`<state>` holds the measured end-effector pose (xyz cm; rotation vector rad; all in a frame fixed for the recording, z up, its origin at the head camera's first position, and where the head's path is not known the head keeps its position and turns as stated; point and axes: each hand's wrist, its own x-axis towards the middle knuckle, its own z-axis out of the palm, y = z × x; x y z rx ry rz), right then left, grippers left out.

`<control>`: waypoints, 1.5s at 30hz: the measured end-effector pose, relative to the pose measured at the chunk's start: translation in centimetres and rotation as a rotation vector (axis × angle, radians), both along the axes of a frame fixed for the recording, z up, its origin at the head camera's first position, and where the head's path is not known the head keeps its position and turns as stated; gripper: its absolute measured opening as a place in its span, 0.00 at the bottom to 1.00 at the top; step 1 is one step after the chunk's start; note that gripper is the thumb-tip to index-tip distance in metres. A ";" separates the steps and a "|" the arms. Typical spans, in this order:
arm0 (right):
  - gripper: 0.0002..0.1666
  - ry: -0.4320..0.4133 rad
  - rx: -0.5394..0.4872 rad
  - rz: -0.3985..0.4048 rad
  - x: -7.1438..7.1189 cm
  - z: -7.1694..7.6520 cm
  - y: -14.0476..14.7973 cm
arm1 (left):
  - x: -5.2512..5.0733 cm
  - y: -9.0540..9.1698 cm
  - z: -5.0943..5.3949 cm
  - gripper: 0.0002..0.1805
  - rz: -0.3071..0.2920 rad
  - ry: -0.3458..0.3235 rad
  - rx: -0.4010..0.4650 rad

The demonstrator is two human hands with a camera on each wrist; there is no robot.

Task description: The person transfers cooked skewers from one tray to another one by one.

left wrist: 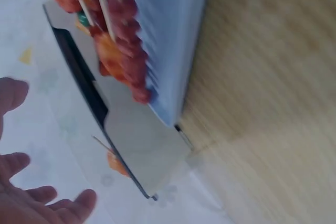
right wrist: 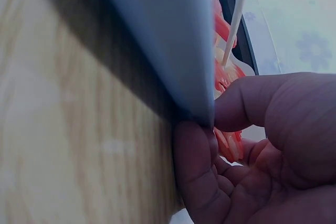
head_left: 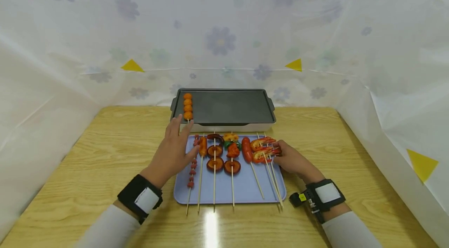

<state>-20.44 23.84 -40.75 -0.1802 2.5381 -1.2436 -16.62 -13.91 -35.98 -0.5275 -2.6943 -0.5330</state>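
My right hand (head_left: 292,158) pinches the right rim of a pale blue tray (head_left: 224,191); in the right wrist view the thumb lies over the tray edge (right wrist: 157,24) and a finger under it. Shrimp skewers (head_left: 261,157) lie beside that thumb. My left hand (head_left: 170,158) hovers by the tray's upper left side, fingers spread, holding nothing. Across the tray lie a skewer of small red pieces (head_left: 191,184), an orange-brown sausage skewer (head_left: 202,146), mushroom slices (head_left: 214,164), a mixed skewer (head_left: 233,150) and a red sausage (head_left: 246,149).
Behind the tray stands a dark griddle (head_left: 228,105) with a white base. A skewer of orange balls (head_left: 188,103) lies at its left end, just beyond the left fingertips. Flowered white sheeting (head_left: 221,41) with yellow triangles encloses the wooden table (head_left: 105,154).
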 end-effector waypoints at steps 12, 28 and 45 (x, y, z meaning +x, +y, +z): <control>0.29 0.023 0.049 -0.002 -0.1 -0.6 0.2 | -6.1 -0.8 1.8 0.37 0.056 -0.060 0.031; 0.29 0.049 0.056 0.002 0.0 -0.3 0.2 | -8.4 -1.2 1.3 0.18 0.196 -0.433 0.305; 0.28 0.037 0.009 0.004 0.1 -0.7 0.5 | -8.6 -0.3 2.1 0.19 0.245 -0.512 0.307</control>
